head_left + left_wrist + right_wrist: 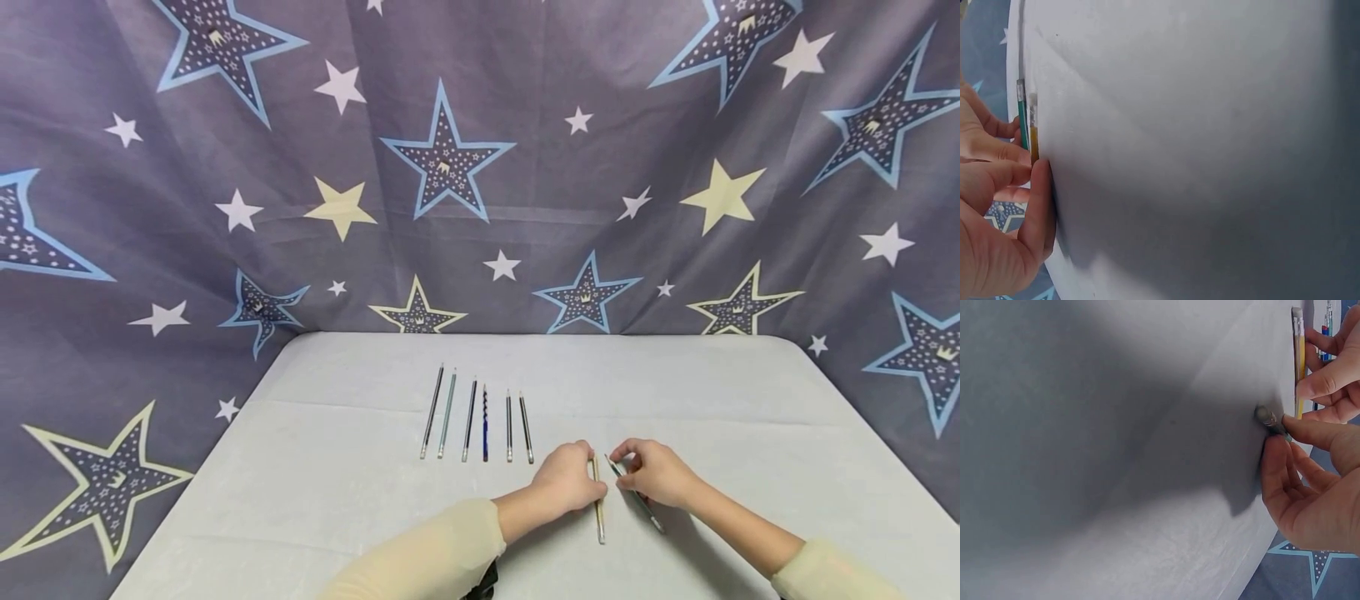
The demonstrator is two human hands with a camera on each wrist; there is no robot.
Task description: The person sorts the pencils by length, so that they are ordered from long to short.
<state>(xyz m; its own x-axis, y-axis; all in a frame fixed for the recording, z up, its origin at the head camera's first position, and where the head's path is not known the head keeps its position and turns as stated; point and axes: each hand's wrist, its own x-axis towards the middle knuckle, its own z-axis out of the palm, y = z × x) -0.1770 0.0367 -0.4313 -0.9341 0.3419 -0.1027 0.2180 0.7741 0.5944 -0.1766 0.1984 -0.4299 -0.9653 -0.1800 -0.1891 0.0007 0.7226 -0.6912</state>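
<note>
Near the front of the white table, my left hand (564,481) holds a yellow pencil (600,521) between thumb and fingers, its eraser end toward me. Just to the right, my right hand (662,475) pinches a green pencil (651,516), which slants with its eraser end toward the lower right. In the left wrist view, the yellow pencil (1034,142) and green pencil (1022,112) show their eraser ends close together. From the right wrist, the green pencil's end (1266,416) pokes out between thumb and fingers; the rest is mostly hidden by the hand.
Left of my hands, several pencils lie side by side in a row, erasers toward me: a black one (431,417), a teal one (447,417), a blue patterned one (485,429) and others. A grey star-printed curtain (525,200) hangs behind the table (300,475).
</note>
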